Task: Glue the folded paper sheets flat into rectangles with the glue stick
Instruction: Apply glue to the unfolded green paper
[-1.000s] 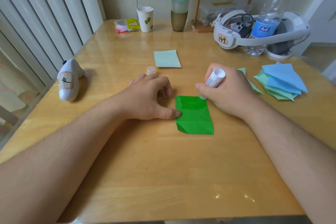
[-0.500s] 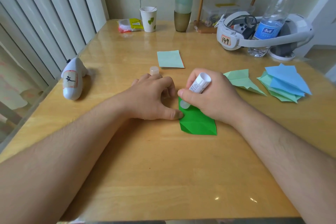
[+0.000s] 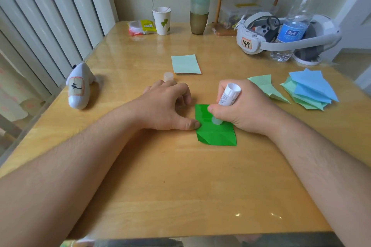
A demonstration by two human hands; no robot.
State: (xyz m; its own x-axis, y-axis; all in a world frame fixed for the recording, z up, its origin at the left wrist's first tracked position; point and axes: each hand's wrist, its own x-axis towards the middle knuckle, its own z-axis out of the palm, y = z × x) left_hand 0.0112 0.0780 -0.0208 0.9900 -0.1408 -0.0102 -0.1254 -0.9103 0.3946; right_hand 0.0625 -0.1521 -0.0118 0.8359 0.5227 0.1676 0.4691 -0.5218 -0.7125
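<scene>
- Green folded paper [image 3: 215,133] lies flat on the wooden table [image 3: 180,186], at centre between my two hands.
- My right hand [image 3: 239,110] has its fingers curled round the white glue stick [image 3: 228,96], which stands nearly upright with its tip touching the green sheet near the sheet's middle.
- My left hand [image 3: 166,106] rests on the table just left of the sheet; its thumb tip presses the sheet's left edge, the other fingers are curled and hold nothing.
- The glue stick's cap [image 3: 168,76] stands on the table just behind my left hand.
- A pale green folded rectangle [image 3: 185,64] lies farther back, well apart from the hands.
- To the right, a pale green folded sheet [image 3: 265,88] lies beside my right hand, and a stack of blue and pale green folded sheets [image 3: 309,90] lies beyond it.
- At the left edge, a small white plush toy [image 3: 79,86] lies on its side.
- Along the far edge stand a paper cup [image 3: 162,20], a snack wrapper [image 3: 141,27], a stack of tumblers [image 3: 200,2], a white headset [image 3: 259,34] labelled 149, and a water bottle [image 3: 297,18].
- My right hand hides the far right part of the green sheet.
</scene>
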